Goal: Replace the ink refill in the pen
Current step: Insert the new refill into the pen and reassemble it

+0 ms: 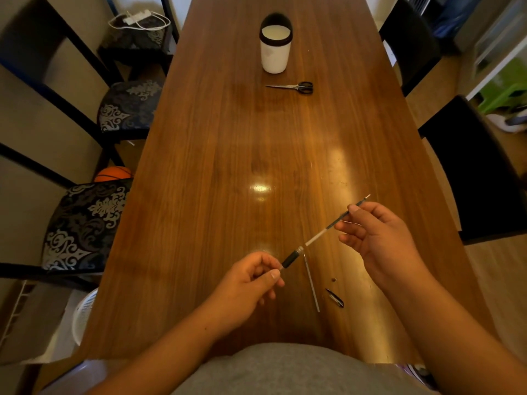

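Now mid-swap, I judge. My left hand (251, 283) pinches black grip piece (291, 259) by its tip. Right hand (379, 238) pinches refill (319, 236), whose end sits inside that piece. Both held above table (228, 138), near front edge. Second rod (312, 283) and small black part (335, 297) lie beneath. Next move needs straight, aligned push.

The refill (330, 226) is a thin rod, pale along its lower half and dark toward the fine tip, slanting up to the right in the air. Its lower end runs into the black grip section (291, 259), which has a silvery ring at its mouth. I pinch that section's far end with my left hand (251, 283) and the refill's dark part with my right hand (376, 232). A second thin grey rod (311, 283) lies flat on the table (228, 166) just below — beside it are a small black pen piece (335, 297) and a tiny round part (333, 279).
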A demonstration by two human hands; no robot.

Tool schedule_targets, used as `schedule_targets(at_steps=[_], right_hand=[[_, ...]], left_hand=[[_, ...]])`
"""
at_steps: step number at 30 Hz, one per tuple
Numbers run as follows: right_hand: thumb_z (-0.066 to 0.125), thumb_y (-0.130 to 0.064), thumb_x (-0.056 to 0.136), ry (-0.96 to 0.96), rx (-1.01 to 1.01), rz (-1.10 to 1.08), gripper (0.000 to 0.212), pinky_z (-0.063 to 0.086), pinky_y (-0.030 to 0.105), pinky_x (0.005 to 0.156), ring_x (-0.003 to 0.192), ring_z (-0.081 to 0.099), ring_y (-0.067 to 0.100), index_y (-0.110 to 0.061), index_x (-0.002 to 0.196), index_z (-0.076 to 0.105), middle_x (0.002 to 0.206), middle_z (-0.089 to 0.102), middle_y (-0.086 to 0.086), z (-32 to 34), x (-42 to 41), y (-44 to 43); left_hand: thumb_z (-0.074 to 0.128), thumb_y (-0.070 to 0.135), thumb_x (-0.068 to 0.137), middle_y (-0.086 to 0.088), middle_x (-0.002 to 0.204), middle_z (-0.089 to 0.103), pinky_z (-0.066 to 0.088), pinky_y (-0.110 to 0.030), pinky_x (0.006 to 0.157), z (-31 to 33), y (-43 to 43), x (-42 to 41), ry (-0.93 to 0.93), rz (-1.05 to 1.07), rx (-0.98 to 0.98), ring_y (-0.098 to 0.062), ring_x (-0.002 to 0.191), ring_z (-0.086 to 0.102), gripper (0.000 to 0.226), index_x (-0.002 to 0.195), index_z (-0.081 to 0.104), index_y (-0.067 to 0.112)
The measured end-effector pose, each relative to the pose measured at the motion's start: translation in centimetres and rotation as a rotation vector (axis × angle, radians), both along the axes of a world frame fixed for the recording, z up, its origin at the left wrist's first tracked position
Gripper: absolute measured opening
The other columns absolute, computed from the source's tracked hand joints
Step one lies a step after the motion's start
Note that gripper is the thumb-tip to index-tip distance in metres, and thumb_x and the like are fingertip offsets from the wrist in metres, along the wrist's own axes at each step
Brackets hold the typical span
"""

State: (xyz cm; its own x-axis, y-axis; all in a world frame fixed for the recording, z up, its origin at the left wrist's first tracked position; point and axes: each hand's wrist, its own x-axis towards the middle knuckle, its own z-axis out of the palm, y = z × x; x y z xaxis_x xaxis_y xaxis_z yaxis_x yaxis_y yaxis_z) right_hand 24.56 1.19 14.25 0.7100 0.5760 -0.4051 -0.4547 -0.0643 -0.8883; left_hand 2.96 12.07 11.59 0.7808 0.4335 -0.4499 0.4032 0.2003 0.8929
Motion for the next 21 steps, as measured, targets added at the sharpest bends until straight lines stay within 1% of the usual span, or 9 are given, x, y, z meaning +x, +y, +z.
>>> schedule_targets(at_steps=[3, 6, 11, 16, 18, 21], right_hand=[[0.062, -0.012, 0.091, 0.004, -0.002, 0.007, 0.012, 0.056, 0.023, 0.049, 0.063, 0.072, 0.015, -0.015, 0.080, 0.067, 0.069, 0.073, 0.002, 0.1, -0.5, -0.1], [0.061, -0.012, 0.091, 0.013, 0.012, 0.012, 0.011, 0.056, 0.023, 0.049, 0.063, 0.071, 0.015, -0.014, 0.082, 0.066, 0.069, 0.073, 0.003, 0.2, -0.8, -0.3], [0.060, -0.012, 0.092, 0.029, 0.005, 0.024, 0.010, 0.056, 0.023, 0.049, 0.063, 0.071, 0.014, -0.013, 0.083, 0.066, 0.069, 0.073, 0.003, 0.2, -1.2, -0.6], [0.060, -0.012, 0.092, 0.027, -0.006, 0.031, 0.012, 0.056, 0.023, 0.050, 0.064, 0.071, 0.014, -0.014, 0.081, 0.067, 0.071, 0.072, 0.004, 0.3, -1.3, -1.0], [0.060, -0.011, 0.092, 0.000, -0.005, 0.031, 0.012, 0.056, 0.023, 0.050, 0.064, 0.070, 0.015, -0.014, 0.082, 0.066, 0.071, 0.072, 0.004, 0.3, -1.5, -1.1], [0.057, -0.009, 0.094, -0.109, 0.000, 0.050, 0.015, 0.056, 0.024, 0.052, 0.066, 0.069, 0.015, -0.015, 0.082, 0.065, 0.074, 0.071, 0.003, 0.5, -2.0, -1.2]], left_hand=[[0.051, 0.011, 0.096, 0.003, 0.082, 0.070, 0.048, -0.017, 0.056, 0.3, -0.1, -0.3, -0.005, -0.001, -0.003, -0.006, 0.067, 0.061, 0.012, 0.101, 0.061, 0.017], [0.053, 0.013, 0.096, 0.003, 0.083, 0.071, 0.048, -0.018, 0.057, 0.3, -0.3, -0.6, -0.002, -0.015, -0.001, -0.006, 0.068, 0.062, 0.013, 0.099, 0.062, 0.021], [0.054, 0.013, 0.095, 0.007, 0.084, 0.073, 0.049, -0.018, 0.058, 0.5, -0.6, -0.8, -0.013, -0.019, -0.019, -0.006, 0.069, 0.062, 0.015, 0.096, 0.063, 0.025], [0.052, 0.014, 0.096, 0.007, 0.083, 0.073, 0.049, -0.016, 0.057, 0.8, -0.8, -1.0, -0.018, 0.002, -0.061, -0.005, 0.067, 0.062, 0.013, 0.099, 0.063, 0.021], [0.050, 0.014, 0.097, 0.006, 0.082, 0.072, 0.048, -0.016, 0.056, 0.8, -0.9, -1.0, -0.010, 0.025, -0.099, -0.004, 0.065, 0.061, 0.014, 0.099, 0.063, 0.019], [0.049, 0.015, 0.097, 0.005, 0.079, 0.070, 0.046, -0.017, 0.053, 0.6, -1.1, -1.0, 0.007, 0.078, -0.159, -0.005, 0.062, 0.059, 0.014, 0.099, 0.062, 0.017]])
